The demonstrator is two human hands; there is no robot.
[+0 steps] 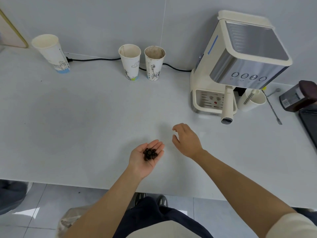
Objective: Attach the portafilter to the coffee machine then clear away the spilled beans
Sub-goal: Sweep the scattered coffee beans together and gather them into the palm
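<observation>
Left hand (145, 157) cups the beans (150, 154) in its flat palm near the surface's front edge. Right hand (186, 140) hovers loose, holding nothing. Tilting the palm could scatter them again

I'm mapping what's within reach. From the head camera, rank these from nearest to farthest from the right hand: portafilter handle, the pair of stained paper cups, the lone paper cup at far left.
From the right hand:
1. Portafilter handle, just right, ahead.
2. Stained paper cups, ahead-left by the wall.
3. Lone paper cup, far left.

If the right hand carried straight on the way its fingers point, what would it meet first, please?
Probably nothing soon: the right hand points up-left across bare white countertop; the two stained paper cups stand far along that line, though depth is unclear.
</observation>
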